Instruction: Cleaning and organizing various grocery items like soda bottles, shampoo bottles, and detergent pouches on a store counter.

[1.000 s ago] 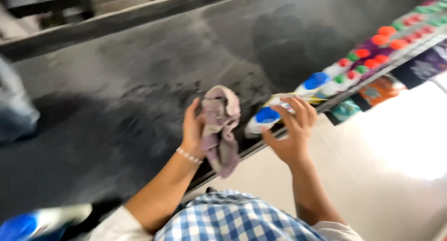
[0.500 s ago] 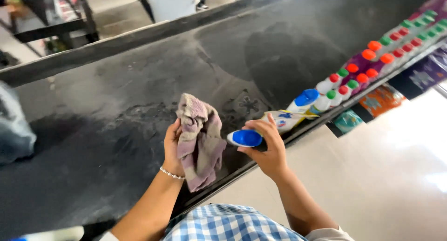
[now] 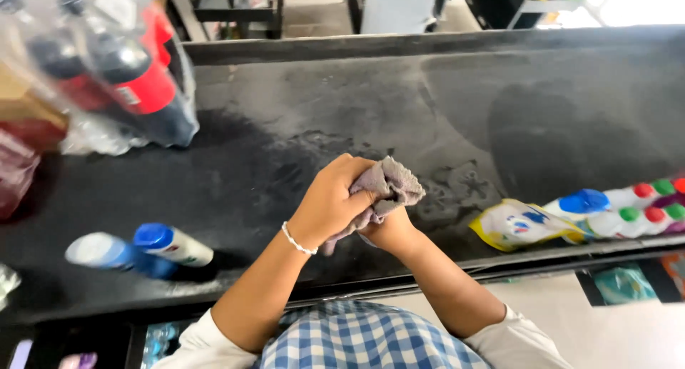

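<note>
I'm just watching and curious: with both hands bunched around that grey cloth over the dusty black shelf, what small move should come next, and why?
Probably press the grey cloth down and sweep it across the black shelf. The left hand grips the cloth, with the right hand beneath it, just above the surface. The shelf looks dusty and smeared, with a bare stretch between the blue-capped bottles and the yellow pouch.

Pretty clearly a shop: there's a long dusty black shelf top with a row of white bottles with coloured caps lined up along its right end, shrink-wrapped packs of dark soda bottles at its left end, more packaged goods below its front edge
</note>
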